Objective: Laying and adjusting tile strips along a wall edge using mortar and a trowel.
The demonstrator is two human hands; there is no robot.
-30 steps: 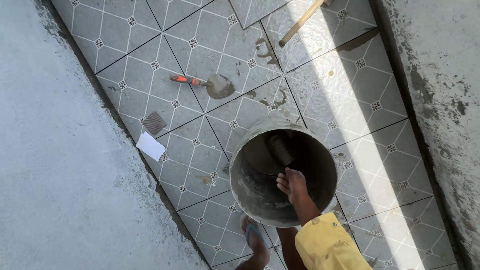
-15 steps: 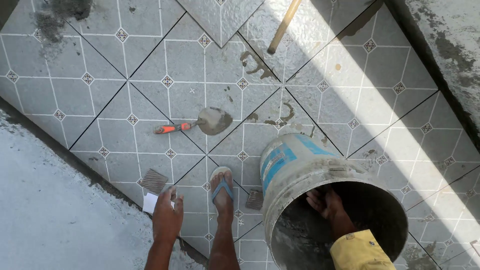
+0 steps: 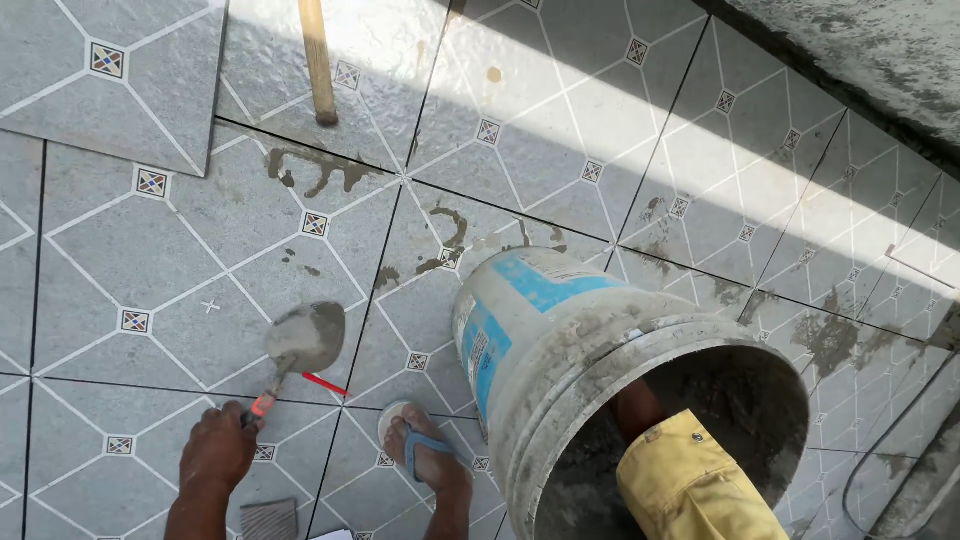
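My left hand (image 3: 215,450) is closed around the orange handle of a trowel (image 3: 300,345) that lies on the patterned grey floor tiles. The trowel's blade is coated with grey mortar. A mortar-smeared white bucket (image 3: 560,350) with blue markings leans tilted to the right of it, its mouth facing me. My right arm, in a yellow sleeve (image 3: 690,485), reaches into the bucket, and the hand itself is hidden inside. My foot in a blue sandal (image 3: 420,450) stands between the trowel and the bucket.
A wooden handle (image 3: 318,60) lies at the top. A loose tile (image 3: 100,70) rests at the top left. A red spacer (image 3: 325,384) sits in a joint by the trowel. A rough concrete ledge (image 3: 850,50) runs along the top right. Mortar smears dot the tiles.
My left hand has moved from the floor by the small grey piece up to the trowel's handle. The bucket has tipped further towards me, and my view has come closer.
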